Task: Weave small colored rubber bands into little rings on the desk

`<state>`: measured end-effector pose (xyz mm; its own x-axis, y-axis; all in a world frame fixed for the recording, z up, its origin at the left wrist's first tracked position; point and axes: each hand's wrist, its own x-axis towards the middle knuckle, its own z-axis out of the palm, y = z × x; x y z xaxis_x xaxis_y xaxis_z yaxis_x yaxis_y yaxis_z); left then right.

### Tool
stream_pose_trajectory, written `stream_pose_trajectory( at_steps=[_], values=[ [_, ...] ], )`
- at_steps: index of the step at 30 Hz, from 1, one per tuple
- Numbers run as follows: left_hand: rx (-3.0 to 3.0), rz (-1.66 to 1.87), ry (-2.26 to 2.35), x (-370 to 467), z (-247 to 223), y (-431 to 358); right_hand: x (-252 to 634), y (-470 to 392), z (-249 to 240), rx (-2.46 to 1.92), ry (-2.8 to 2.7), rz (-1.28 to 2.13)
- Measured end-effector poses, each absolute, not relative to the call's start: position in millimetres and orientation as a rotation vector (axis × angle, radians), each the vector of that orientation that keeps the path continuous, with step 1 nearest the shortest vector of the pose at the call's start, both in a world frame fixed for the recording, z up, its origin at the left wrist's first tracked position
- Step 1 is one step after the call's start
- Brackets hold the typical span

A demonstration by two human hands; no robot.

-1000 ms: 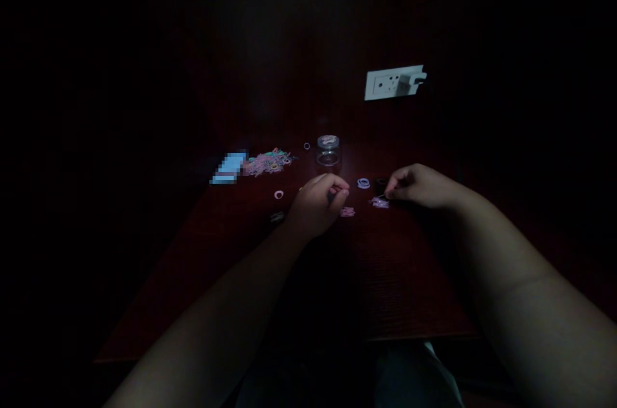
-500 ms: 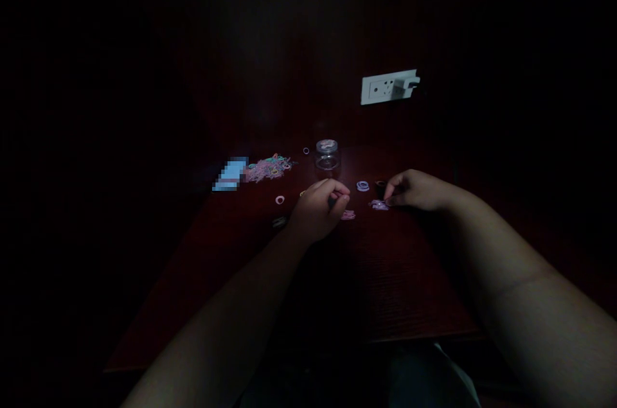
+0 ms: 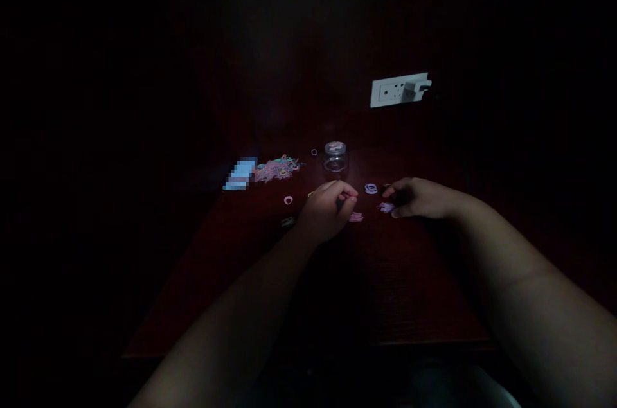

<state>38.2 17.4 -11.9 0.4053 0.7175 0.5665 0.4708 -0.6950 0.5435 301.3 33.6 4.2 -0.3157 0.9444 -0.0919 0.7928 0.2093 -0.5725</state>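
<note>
My left hand (image 3: 326, 210) hovers over the middle of the table with its fingers curled and thumb close to them; what lies inside, if anything, is hidden. Just right of it is a small pile of pink hair ties (image 3: 355, 217). My right hand (image 3: 420, 198) has thumb and index finger apart at the edge of a lilac hair tie pile (image 3: 385, 207). Purple hair ties (image 3: 371, 189) lie stacked between the hands, further back. A dark orange-brown hair tie (image 3: 386, 187), partly covered, sits by my right fingertips.
A clear lidded jar (image 3: 335, 160) stands behind my hands. To its left are a mixed heap of hair ties (image 3: 279, 168) and a blurred bright phone-like rectangle (image 3: 240, 173). Single pink (image 3: 288, 200) and dark (image 3: 288, 221) ties lie left. A wall socket (image 3: 399, 90) holds a plug.
My right thumb and index finger have parted from their pinch at the lilac pile. The left hand keeps its curled shape. The whole view has shifted slightly.
</note>
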Motion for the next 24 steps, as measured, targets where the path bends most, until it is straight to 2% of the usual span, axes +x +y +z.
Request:
stream_pose_trajectory(
  at_steps=[24],
  values=[
    [2.373,1.216,1.045,36.4,-14.4,20.5,297.0,42.0,-3.1,-1.553,-2.289,0.786]
  ],
)
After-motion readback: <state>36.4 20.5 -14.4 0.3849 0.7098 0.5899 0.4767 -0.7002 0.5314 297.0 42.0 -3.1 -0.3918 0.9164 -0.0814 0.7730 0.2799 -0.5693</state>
